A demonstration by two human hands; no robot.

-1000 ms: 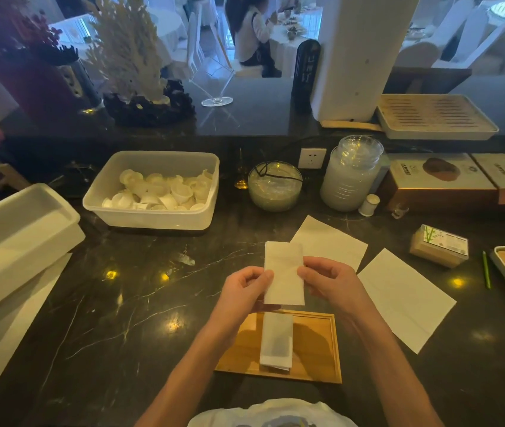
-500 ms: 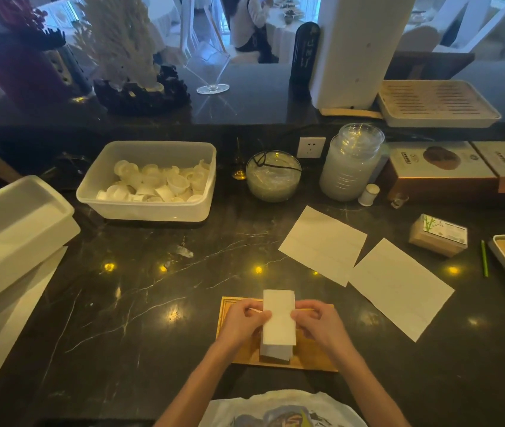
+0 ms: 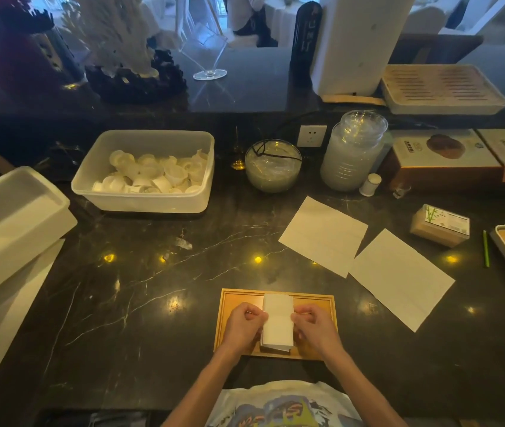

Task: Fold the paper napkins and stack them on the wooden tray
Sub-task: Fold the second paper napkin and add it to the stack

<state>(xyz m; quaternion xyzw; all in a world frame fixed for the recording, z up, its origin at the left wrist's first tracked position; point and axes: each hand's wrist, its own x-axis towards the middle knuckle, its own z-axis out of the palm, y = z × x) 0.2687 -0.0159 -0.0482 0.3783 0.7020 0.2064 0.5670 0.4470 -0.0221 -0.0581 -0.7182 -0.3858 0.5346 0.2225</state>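
Stacking bit: left hand (image 3: 245, 328) and right hand (image 3: 314, 328) pinch the folded napkin (image 3: 277, 322) between them on the tray (image 3: 239, 298). Next, probably grab the flat napkin (image 3: 323, 235) beyond the right hand

Obs.: tabletop (image 3: 140, 303) black marble, thin pale veins; wooden tray (image 3: 239, 298) honey-orange, plain; folded napkins (image 3: 278, 322) white, unpatterned; flat napkins (image 3: 322, 235) off-white, faint crease lines; pen (image 3: 486, 249) green; shirt (image 3: 285, 405) white, blue-yellow print.

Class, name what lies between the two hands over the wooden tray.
In the head view, the stack of folded napkins lies between the left hand and right hand.
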